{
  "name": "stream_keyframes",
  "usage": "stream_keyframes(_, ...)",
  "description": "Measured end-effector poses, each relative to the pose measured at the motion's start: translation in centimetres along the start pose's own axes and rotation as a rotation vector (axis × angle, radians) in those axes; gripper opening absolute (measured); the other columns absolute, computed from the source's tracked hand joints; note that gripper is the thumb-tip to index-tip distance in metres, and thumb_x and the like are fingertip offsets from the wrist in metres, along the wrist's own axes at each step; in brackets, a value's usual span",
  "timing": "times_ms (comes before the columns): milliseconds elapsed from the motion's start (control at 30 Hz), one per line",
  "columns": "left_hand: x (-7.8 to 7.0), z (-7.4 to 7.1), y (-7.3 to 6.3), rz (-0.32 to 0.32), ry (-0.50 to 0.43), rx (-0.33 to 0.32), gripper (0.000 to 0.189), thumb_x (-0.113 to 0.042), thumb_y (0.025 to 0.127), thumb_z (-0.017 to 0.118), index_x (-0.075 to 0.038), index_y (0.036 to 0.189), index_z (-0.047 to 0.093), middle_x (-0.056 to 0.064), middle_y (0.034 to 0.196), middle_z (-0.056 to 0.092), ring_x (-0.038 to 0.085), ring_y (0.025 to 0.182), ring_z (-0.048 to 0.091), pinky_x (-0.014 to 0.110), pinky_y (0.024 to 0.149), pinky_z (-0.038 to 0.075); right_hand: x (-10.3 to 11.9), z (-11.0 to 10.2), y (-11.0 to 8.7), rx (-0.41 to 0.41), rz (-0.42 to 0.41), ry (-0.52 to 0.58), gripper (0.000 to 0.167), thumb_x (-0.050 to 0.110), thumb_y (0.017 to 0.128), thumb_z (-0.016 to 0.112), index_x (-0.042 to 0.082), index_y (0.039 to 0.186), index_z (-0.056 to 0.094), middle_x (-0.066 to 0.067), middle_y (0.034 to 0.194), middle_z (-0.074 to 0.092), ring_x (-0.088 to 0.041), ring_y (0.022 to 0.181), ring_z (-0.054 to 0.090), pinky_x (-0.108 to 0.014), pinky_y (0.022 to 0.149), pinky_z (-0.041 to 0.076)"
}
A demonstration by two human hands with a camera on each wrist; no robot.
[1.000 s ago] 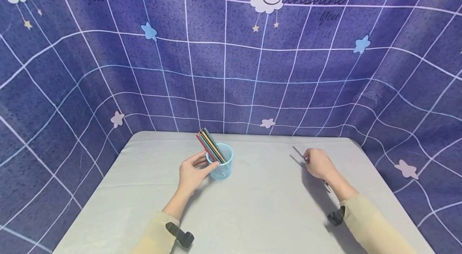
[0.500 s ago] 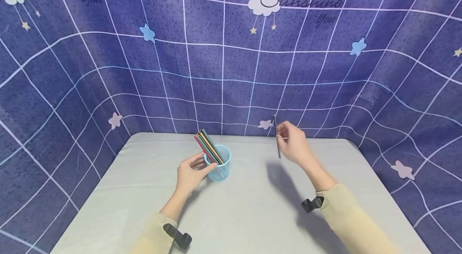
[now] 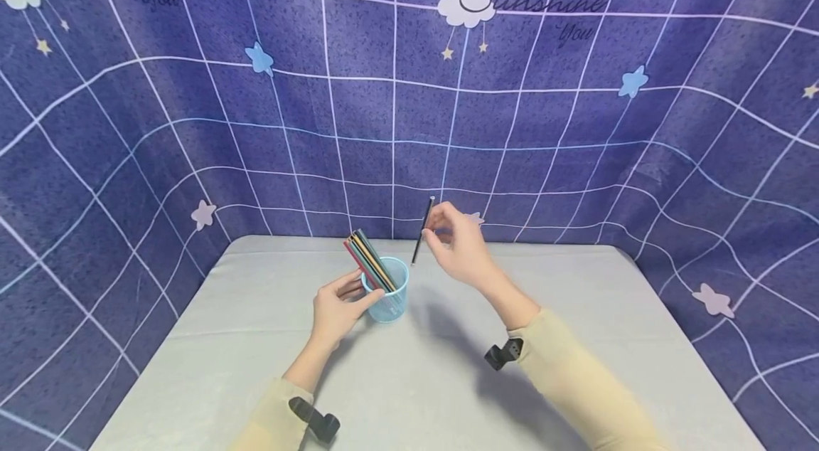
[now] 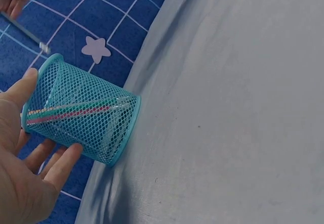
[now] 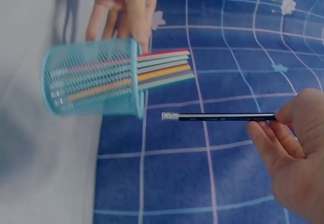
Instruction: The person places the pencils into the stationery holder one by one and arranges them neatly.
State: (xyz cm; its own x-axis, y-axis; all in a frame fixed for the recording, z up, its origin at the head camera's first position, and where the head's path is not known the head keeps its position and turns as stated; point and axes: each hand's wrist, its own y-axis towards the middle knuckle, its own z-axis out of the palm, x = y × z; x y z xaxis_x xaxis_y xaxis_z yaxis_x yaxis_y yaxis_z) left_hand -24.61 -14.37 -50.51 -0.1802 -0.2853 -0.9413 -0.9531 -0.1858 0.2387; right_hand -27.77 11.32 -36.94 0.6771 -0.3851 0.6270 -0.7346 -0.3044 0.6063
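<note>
My left hand holds a light-blue mesh pencil cup, thumb by the rim and fingers round its side. Several coloured pencils, red, green, yellow and grey among them, lean inside toward the left hand. Just right of the cup and above rim level, my right hand pinches a dark pencil between thumb and fingertips. This pencil's silvery end points down toward the cup's mouth, apart from the rim.
A pale grey cloth covers the table. Behind it and at the sides hangs a blue-purple curtain with a white grid, stars and clouds. Both wrists wear black camera mounts, such as the left one.
My right hand has lifted the dark pencil off the table at the right and carried it left to beside the cup, turning it steeper. The left hand and cup have stayed in place.
</note>
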Motion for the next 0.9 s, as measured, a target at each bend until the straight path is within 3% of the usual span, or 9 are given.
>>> stream_keyframes(367,0.0,0.2,0.0,0.009,-0.024,-0.006,0.070,-0.025,0.075,0.099,-0.003,0.135,0.071,0.019,0.120,0.080,0.035,0.108,0.079,0.043,0.102,0.064,-1.5,4.5,0.4,0.118,0.032,-0.028,0.013,0.000,0.100,0.068,0.003,0.110,0.059,-0.012,0.104,0.072,-0.024,0.099,0.075,-0.018,0.082,0.066)
stream_keyframes(900,0.1,0.0,0.1,0.011,-0.033,-0.010,0.067,-0.025,0.076,0.099,-0.004,0.133,0.072,0.019,0.117,0.080,0.036,0.107,0.079,0.047,0.102,0.065,-3.8,7.7,0.4,0.186,-0.013,-0.168,0.013,-0.002,0.095,0.071,0.004,0.104,0.062,-0.009,0.092,0.072,-0.021,0.087,0.075,-0.018,0.076,0.065)
